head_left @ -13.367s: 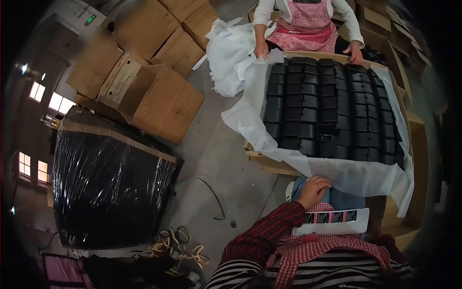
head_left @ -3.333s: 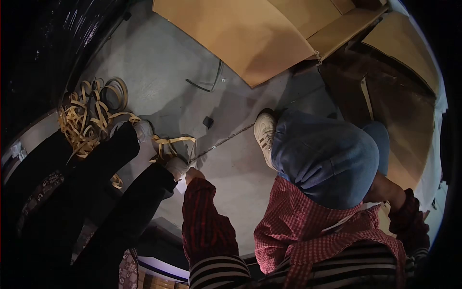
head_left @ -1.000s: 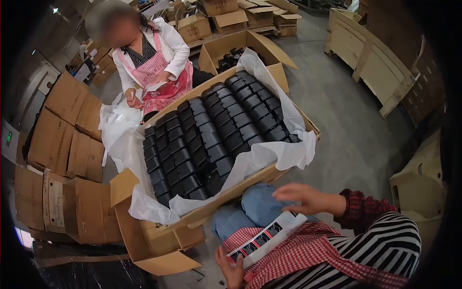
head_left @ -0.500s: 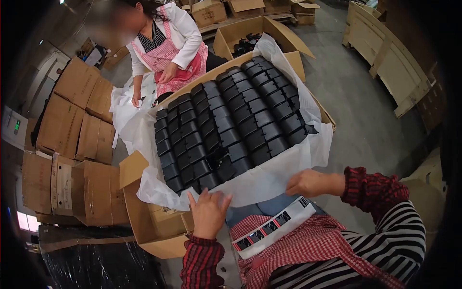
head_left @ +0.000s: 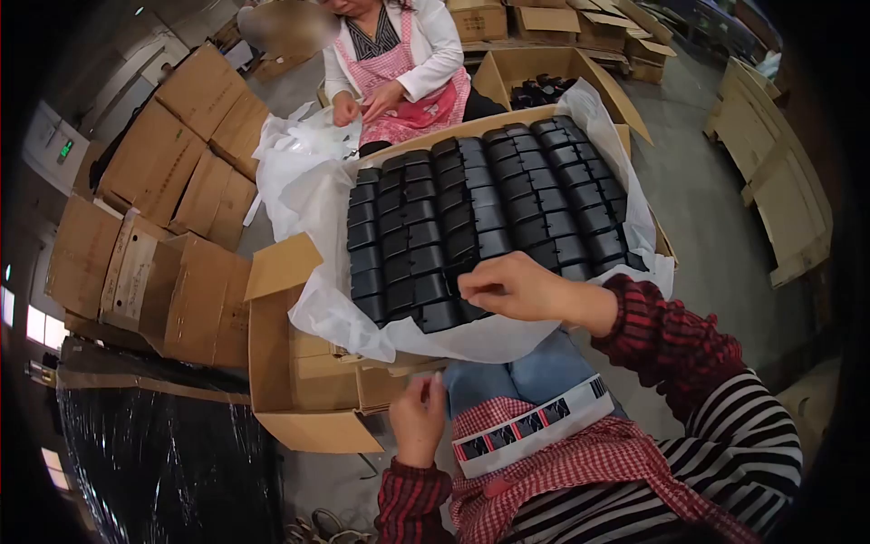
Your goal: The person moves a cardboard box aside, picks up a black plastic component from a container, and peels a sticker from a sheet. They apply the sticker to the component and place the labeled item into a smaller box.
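My right hand (head_left: 518, 286) is over the front part of the box, above rows of black plastic parts (head_left: 480, 208). Its fingers are curled in, and I cannot make out what they hold, if anything. Low in front of the box's near edge is my left hand (head_left: 419, 422), its fingers bent together near the thumb; anything between them is hidden. The black parts stand in several packed rows inside white liner paper (head_left: 349, 313), folded over the rim. Across my lap lies a white label strip (head_left: 535, 426) with dark and red printed labels.
A co-worker (head_left: 390, 63) in a pink checked apron sits behind the box, both hands together. An open carton (head_left: 313, 426) stands at the near left. Stacked cartons (head_left: 204, 281) rise further left, beside a black-wrapped stack (head_left: 172, 444). A wooden crate (head_left: 770, 181) is at the right.
My right hand has left the near paper edge and moved over the black parts. My left hand has dropped lower, its spread fingers now bent. The view has shifted left; the co-worker's hands have come together.
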`<action>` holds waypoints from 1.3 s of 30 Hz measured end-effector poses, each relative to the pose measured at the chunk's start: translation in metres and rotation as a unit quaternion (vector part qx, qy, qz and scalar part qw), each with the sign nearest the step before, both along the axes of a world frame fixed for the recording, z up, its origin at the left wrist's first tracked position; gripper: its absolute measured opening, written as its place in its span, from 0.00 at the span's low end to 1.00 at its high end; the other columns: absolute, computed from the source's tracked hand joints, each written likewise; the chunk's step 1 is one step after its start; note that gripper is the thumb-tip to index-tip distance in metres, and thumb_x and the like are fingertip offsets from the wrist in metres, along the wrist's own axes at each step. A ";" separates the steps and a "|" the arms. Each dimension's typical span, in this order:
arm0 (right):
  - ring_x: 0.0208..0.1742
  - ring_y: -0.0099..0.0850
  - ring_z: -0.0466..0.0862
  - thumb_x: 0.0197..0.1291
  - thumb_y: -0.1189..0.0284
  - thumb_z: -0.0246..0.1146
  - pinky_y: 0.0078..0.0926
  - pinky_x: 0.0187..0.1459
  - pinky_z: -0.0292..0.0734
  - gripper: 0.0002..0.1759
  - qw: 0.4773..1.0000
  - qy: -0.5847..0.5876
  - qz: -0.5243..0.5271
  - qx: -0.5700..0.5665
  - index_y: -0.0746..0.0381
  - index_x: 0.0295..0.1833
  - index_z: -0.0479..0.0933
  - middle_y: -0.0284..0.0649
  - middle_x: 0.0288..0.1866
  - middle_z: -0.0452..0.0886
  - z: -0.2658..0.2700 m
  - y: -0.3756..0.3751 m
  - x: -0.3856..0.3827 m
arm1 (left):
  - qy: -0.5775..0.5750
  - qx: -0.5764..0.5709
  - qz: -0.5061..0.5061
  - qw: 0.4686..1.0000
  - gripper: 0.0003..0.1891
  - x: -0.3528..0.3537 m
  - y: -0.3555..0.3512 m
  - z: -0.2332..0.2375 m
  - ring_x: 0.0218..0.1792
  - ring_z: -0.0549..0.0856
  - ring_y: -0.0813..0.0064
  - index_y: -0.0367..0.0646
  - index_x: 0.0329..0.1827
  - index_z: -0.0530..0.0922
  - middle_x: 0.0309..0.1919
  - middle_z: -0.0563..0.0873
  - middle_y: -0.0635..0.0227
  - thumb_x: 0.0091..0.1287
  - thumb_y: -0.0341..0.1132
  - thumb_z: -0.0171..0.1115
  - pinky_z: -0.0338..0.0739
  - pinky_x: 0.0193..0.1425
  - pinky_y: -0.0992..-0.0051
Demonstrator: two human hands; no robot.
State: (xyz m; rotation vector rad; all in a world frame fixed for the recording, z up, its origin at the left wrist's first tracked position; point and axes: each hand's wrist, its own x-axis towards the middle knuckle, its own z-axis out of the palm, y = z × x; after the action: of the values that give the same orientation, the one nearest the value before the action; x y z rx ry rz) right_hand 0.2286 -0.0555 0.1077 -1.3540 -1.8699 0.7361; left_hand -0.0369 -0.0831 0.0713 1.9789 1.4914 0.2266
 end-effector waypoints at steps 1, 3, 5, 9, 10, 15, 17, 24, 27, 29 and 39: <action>0.39 0.45 0.84 0.57 0.67 0.63 0.36 0.40 0.79 0.12 0.997 -0.075 0.016 -0.008 0.61 0.44 0.80 0.46 0.35 0.83 -0.018 0.026 -0.007 | -0.086 0.024 0.060 0.994 0.18 0.005 0.006 0.015 0.42 0.86 0.57 0.38 0.47 0.82 0.41 0.86 0.55 0.68 0.46 0.59 0.78 0.51 0.62; 0.42 0.48 0.84 0.56 0.64 0.64 0.39 0.43 0.79 0.14 0.987 -0.145 -0.020 -0.061 0.63 0.42 0.79 0.49 0.37 0.83 -0.063 0.064 -0.021 | -0.173 0.051 0.122 0.976 0.17 0.016 0.028 0.028 0.46 0.85 0.58 0.39 0.45 0.84 0.44 0.86 0.54 0.68 0.45 0.58 0.75 0.58 0.60; 0.44 0.51 0.84 0.56 0.61 0.64 0.42 0.45 0.79 0.17 0.968 -0.219 -0.058 -0.108 0.65 0.41 0.79 0.52 0.39 0.84 -0.095 0.093 -0.030 | -0.109 0.318 -0.090 0.938 0.15 0.025 0.057 0.027 0.60 0.77 0.55 0.42 0.44 0.84 0.55 0.80 0.53 0.68 0.45 0.59 0.61 0.69 0.48; 0.48 0.54 0.83 0.58 0.59 0.64 0.45 0.48 0.79 0.30 0.953 -0.151 -0.181 -0.191 0.71 0.58 0.71 0.60 0.41 0.82 -0.115 0.097 -0.050 | 0.125 0.253 -0.054 0.958 0.18 0.003 0.085 -0.020 0.71 0.63 0.48 0.43 0.50 0.82 0.63 0.74 0.53 0.66 0.46 0.62 0.47 0.72 0.39; 0.48 0.54 0.83 0.58 0.59 0.64 0.46 0.48 0.79 0.31 0.944 -0.145 -0.213 -0.206 0.70 0.60 0.69 0.60 0.41 0.82 -0.117 0.093 -0.052 | 0.169 0.185 -0.015 0.968 0.20 -0.006 0.082 -0.026 0.71 0.60 0.43 0.43 0.52 0.80 0.65 0.71 0.52 0.65 0.47 0.62 0.49 0.71 0.38; 0.41 0.53 0.84 0.58 0.59 0.66 0.49 0.45 0.79 0.27 0.961 -0.078 -0.208 -0.162 0.59 0.60 0.73 0.50 0.36 0.85 -0.137 0.100 -0.040 | 0.131 0.178 0.015 0.975 0.23 -0.037 0.052 -0.070 0.72 0.55 0.37 0.43 0.56 0.78 0.71 0.62 0.52 0.63 0.48 0.64 0.50 0.70 0.37; 0.41 0.52 0.84 0.57 0.62 0.65 0.49 0.45 0.78 0.22 0.946 -0.167 -0.257 -0.106 0.59 0.56 0.77 0.48 0.36 0.85 -0.132 0.103 -0.043 | 0.015 0.195 0.048 0.980 0.20 -0.036 0.047 -0.069 0.72 0.54 0.36 0.41 0.55 0.78 0.73 0.57 0.49 0.65 0.43 0.64 0.52 0.71 0.40; 0.32 0.17 0.70 0.61 0.79 0.61 0.18 0.36 0.69 0.20 0.958 0.236 -0.164 -0.015 0.64 0.60 0.74 0.32 0.29 0.75 -0.024 0.026 0.018 | -0.254 0.236 0.122 0.930 0.18 -0.038 0.028 0.011 0.65 0.72 0.58 0.39 0.62 0.72 0.68 0.67 0.49 0.70 0.32 0.57 0.68 0.65 0.67; 0.33 0.19 0.72 0.62 0.79 0.60 0.21 0.38 0.70 0.19 0.955 0.287 -0.075 -0.009 0.66 0.60 0.73 0.31 0.32 0.76 0.014 -0.024 0.022 | -0.477 0.042 0.066 0.875 0.16 -0.005 0.026 0.041 0.61 0.76 0.68 0.39 0.61 0.72 0.66 0.70 0.57 0.73 0.33 0.55 0.69 0.65 0.70; 0.41 0.25 0.79 0.63 0.80 0.59 0.23 0.46 0.72 0.18 0.986 0.157 0.038 0.051 0.66 0.60 0.74 0.39 0.40 0.81 0.023 -0.050 0.029 | -0.528 -0.065 0.052 0.845 0.19 0.028 0.020 0.058 0.61 0.75 0.68 0.38 0.65 0.68 0.65 0.71 0.58 0.74 0.33 0.54 0.69 0.65 0.70; 0.50 0.28 0.81 0.67 0.79 0.58 0.25 0.55 0.72 0.18 0.932 0.349 0.100 0.003 0.66 0.61 0.74 0.39 0.47 0.83 -0.002 -0.092 0.047 | -0.396 -0.299 -0.179 0.849 0.45 0.087 -0.015 0.051 0.60 0.73 0.74 0.40 0.77 0.52 0.64 0.69 0.64 0.60 0.32 0.70 0.67 0.65 0.76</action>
State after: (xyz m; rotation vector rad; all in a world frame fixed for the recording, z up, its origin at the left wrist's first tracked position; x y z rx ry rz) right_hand 0.2759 -0.1475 0.1061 -0.7439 -1.4262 1.1359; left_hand 0.0498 -0.0982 0.1218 1.3423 0.5394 0.3165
